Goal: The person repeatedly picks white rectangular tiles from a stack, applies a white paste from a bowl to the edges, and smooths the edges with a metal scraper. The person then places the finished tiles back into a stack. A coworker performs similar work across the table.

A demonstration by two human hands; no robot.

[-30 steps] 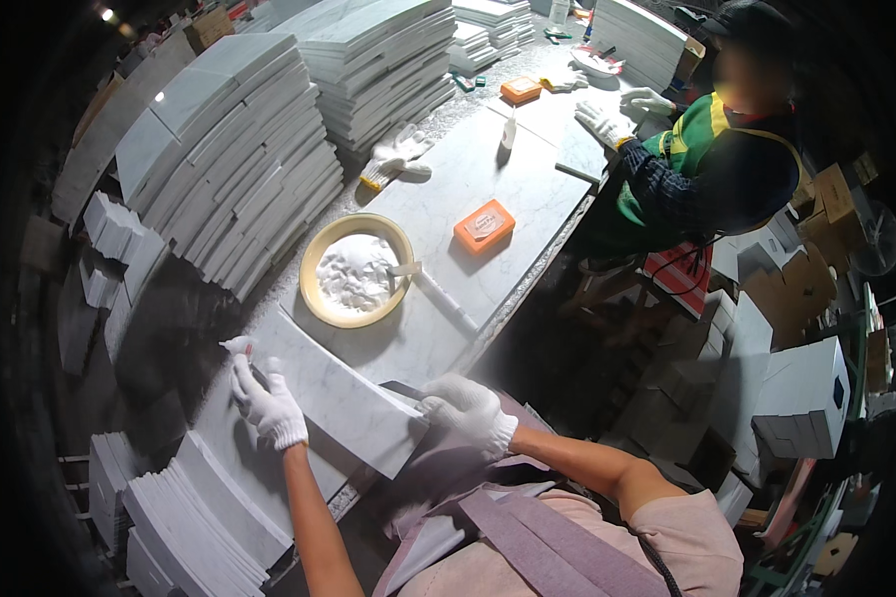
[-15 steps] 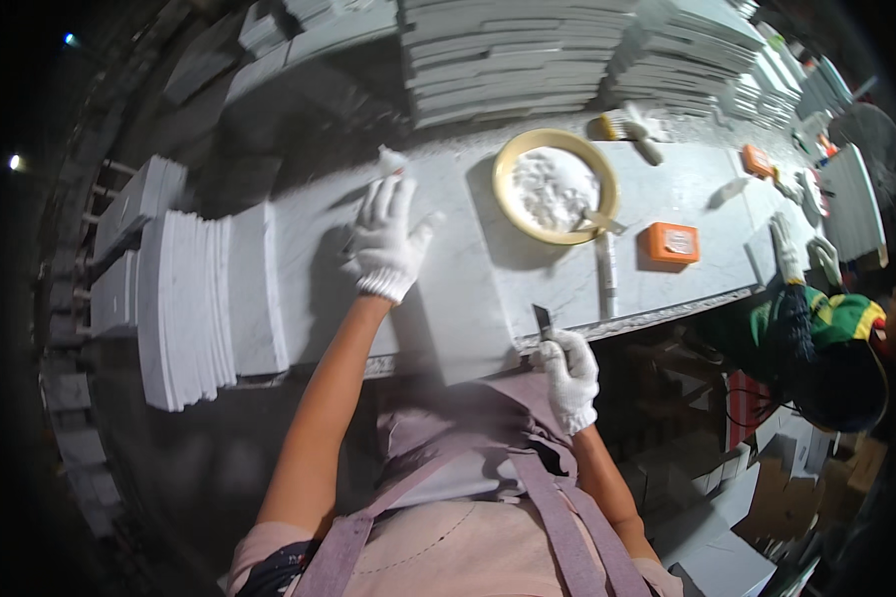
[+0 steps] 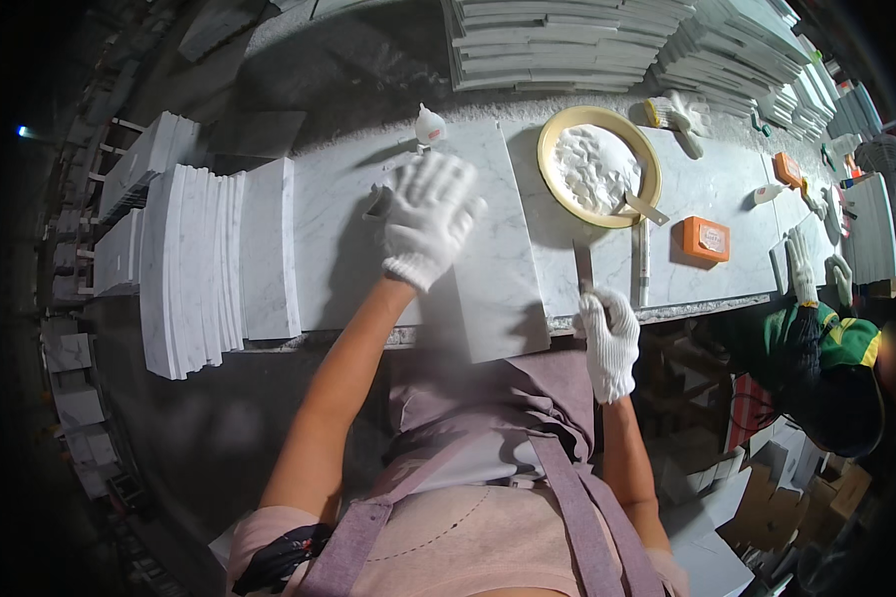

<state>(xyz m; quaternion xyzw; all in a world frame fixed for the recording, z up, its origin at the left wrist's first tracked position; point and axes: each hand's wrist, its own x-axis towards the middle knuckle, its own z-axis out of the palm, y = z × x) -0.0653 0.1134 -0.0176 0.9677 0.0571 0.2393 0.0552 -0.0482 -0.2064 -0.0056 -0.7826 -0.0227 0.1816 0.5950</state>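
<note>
My left hand [image 3: 431, 221], in a white knitted glove, lies over a white grey-veined marble tile [image 3: 498, 289] that juts past the table's near edge. Its fingers are stretched out and a little blurred. Just beyond the fingertips stands a small white squeeze bottle [image 3: 430, 127]. My right hand [image 3: 609, 343], gloved too, is closed round a flat metal scraper [image 3: 583, 267] at the table's near edge, the blade pointing away from me. The scraper's grip end is hidden in the glove. Beyond it sits a yellow bowl [image 3: 546, 159] of white powder or paste, with a putty knife [image 3: 646, 207] at its rim.
An orange box [image 3: 706, 240] lies right of the bowl. Marble strips [image 3: 194, 269] stand in a row at the left, and tall tile stacks [image 3: 567, 45] rise at the back. Loose gloves [image 3: 679, 117] lie behind the bowl. At the far right another person's gloved hand [image 3: 800, 264] rests on the table.
The view has shifted, so the table sits higher and further right. My left hand has drawn back from the bottle toward me. The scraper in my right hand now points straighter away, more of its blade showing.
</note>
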